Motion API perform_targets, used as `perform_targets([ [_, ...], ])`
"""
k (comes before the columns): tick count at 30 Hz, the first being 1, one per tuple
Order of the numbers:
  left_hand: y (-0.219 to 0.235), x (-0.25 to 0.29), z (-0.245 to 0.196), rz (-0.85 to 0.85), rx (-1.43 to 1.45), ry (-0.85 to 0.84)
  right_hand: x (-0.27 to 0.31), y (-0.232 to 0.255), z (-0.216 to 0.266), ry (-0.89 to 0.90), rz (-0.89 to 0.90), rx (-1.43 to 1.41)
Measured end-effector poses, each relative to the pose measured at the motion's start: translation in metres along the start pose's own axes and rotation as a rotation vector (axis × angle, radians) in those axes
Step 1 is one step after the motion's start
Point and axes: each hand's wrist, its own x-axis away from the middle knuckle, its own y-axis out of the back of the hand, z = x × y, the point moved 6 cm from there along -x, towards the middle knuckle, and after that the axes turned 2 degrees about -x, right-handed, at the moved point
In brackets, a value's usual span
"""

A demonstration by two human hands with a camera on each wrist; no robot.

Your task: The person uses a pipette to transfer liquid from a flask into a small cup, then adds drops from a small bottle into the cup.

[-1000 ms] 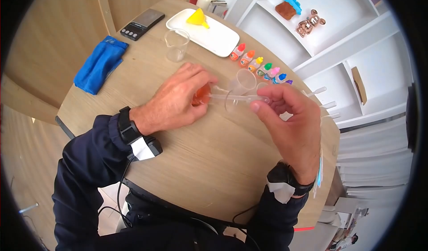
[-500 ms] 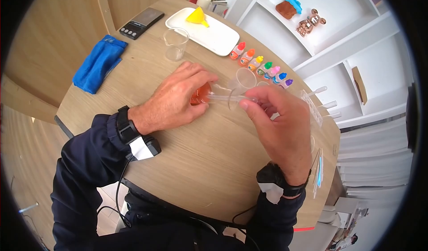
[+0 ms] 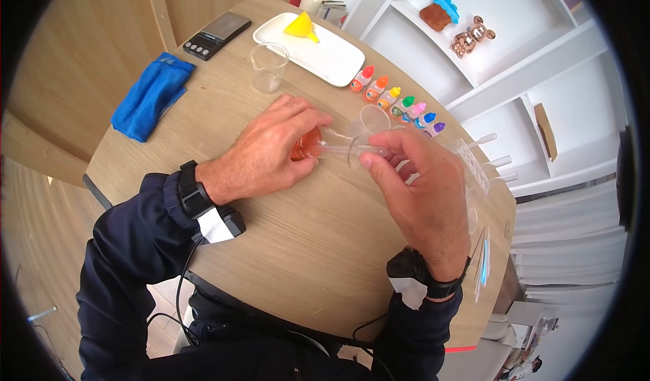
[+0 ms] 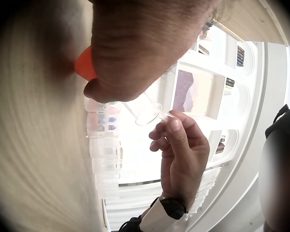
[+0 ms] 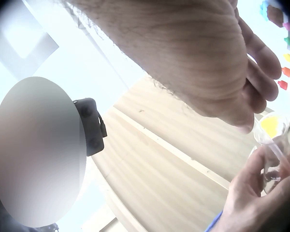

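Note:
My left hand [image 3: 261,151] grips a clear flask with orange-red liquid [image 3: 307,144] low on the table. The flask's neck and flared mouth lean toward my right hand [image 3: 428,191]. Between thumb and fingertips, that hand pinches the bulb end of a clear plastic dropper pipette [image 3: 333,150]. The pipette's stem runs through the mouth down the neck; in the right wrist view the pipette [image 5: 279,154] reaches toward the reddish liquid. Much of the flask's body is hidden by my left hand, though its orange part [image 4: 85,64] shows in the left wrist view.
Behind the flask stands a clear cup [image 3: 374,120], near a row of dropper bottles [image 3: 391,97]. Farther back are a beaker [image 3: 269,76], a white tray [image 3: 338,70] with a yellow funnel [image 3: 301,26], a scale [image 3: 217,36] and a blue cloth [image 3: 150,97]. A pipette rack [image 3: 474,168] stands right.
My right hand has moved left toward the flask, and the pipette has slid deeper through its mouth. The left hand has stayed nearly still around the flask.

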Motion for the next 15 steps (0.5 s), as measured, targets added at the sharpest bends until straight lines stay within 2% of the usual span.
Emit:
perform_targets([
  [6,0.0,0.0,0.001,0.01,0.006,0.0,0.001,0.008,0.0,-0.008,-0.035,-0.037],
  [9,0.001,0.0,0.0,0.005,0.01,-0.003,0.003,0.019,0.002,-0.087,-0.04,-0.015],
  [15,0.0,-0.001,0.001,-0.002,0.018,-0.005,0.01,0.043,-0.005,-0.146,-0.135,-0.151],
])
